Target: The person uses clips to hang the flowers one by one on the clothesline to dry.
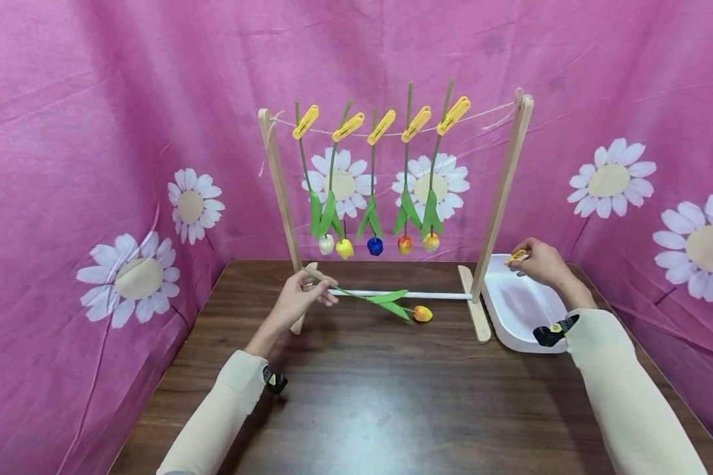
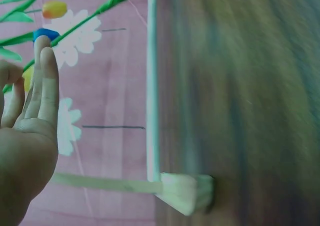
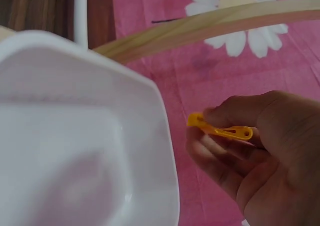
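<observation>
My left hand (image 1: 302,295) pinches the stem end of an artificial tulip with an orange-yellow head (image 1: 423,314). The tulip slants down to the right in front of the stand's white bar (image 1: 440,296). At the far right my right hand (image 1: 545,264) pinches a yellow clothespin (image 1: 515,256) above the back of a white tray (image 1: 502,323). The right wrist view shows this clothespin (image 3: 220,128) between thumb and fingers, beside the tray's wall (image 3: 167,151). Several tulips, including a blue one (image 1: 375,247), hang heads down from a string, each held by a yellow clothespin (image 1: 382,127).
A wooden stand with a left post (image 1: 282,191) and right post (image 1: 506,191) carries the string (image 1: 487,115). Its right foot (image 1: 475,310) stands beside the tray on the brown table (image 1: 356,396). A pink daisy-print cloth (image 1: 214,86) hangs behind.
</observation>
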